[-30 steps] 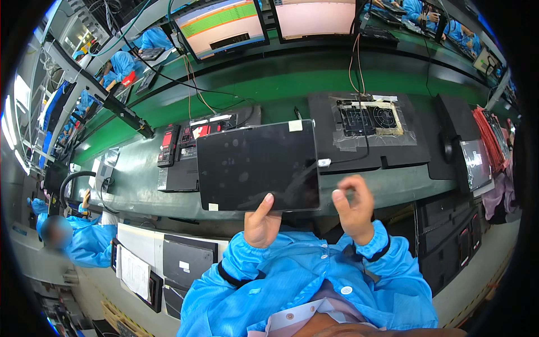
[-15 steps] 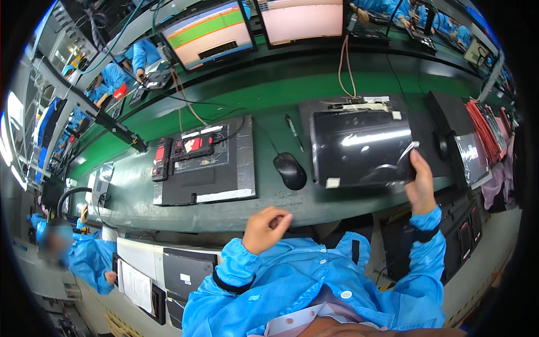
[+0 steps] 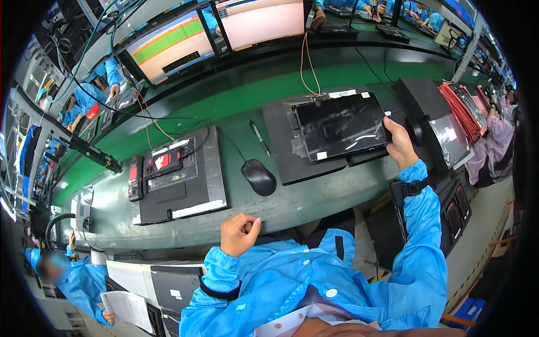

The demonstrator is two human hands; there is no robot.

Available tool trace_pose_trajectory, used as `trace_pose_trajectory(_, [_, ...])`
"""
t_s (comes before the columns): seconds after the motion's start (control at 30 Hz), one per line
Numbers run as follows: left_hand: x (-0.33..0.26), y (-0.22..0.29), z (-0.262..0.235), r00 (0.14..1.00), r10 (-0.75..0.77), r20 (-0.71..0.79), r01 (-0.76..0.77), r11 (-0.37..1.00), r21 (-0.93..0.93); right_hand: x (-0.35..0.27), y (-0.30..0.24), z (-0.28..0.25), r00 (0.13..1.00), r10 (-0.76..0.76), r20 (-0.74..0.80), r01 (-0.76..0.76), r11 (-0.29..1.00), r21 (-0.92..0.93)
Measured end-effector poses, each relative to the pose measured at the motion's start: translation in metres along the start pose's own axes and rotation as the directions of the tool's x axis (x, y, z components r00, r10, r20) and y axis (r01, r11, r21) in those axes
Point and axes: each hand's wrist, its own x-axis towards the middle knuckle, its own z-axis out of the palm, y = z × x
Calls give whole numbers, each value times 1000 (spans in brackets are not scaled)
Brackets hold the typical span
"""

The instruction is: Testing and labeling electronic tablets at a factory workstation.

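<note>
A glossy black display panel (image 3: 342, 126) with small white tabs at its corners is over a dark foam mat (image 3: 292, 168) on the bench. My right hand (image 3: 400, 143) grips the panel's right edge, thumb on top and the other fingers mostly hidden underneath. Whether the panel fully rests on the mat, I cannot tell. My left hand (image 3: 240, 233) hangs just in front of the bench's near edge, its fingers curled in with nothing seen in them. Between the two mats lie a black computer mouse (image 3: 258, 177) and a pen (image 3: 260, 138).
A second dark mat (image 3: 196, 196) at left carries red-and-black devices (image 3: 163, 163). Two monitors (image 3: 264, 22) stand at the back. Red sleeves (image 3: 463, 109) and a clear-wrapped panel (image 3: 449, 140) sit at right. A co-worker in blue (image 3: 78, 286) holds papers at lower left.
The whole view has turned a little. The panel has shifted away from me over its mat, so the mat's front strip now shows; my right hand keeps its edge. My left hand stays curled.
</note>
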Motion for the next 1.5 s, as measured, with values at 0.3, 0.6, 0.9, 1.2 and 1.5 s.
trace_pose_trajectory(0.3, [7,21,3,996,-67,58,63,996,68,15,-7,2,998,-42,-53,16,908,-420])
trace_pose_trajectory(0.6, [80,73,-15,784,352,511,-408,913,-3,-35,-37,24,926,-190,325,354,142,-924])
trace_pose_trajectory(0.9, [180,55,83,888,265,377,-381,881,280,-43,-20,22,826,-344,445,465,-28,-885])
trace_pose_trajectory(1.2, [200,43,118,906,96,412,-225,935,275,-41,-18,17,809,-371,456,474,-47,-879])
trace_pose_trajectory(1.5, [199,45,116,917,108,384,-214,946,245,-38,-16,17,801,-380,463,471,-78,-879])
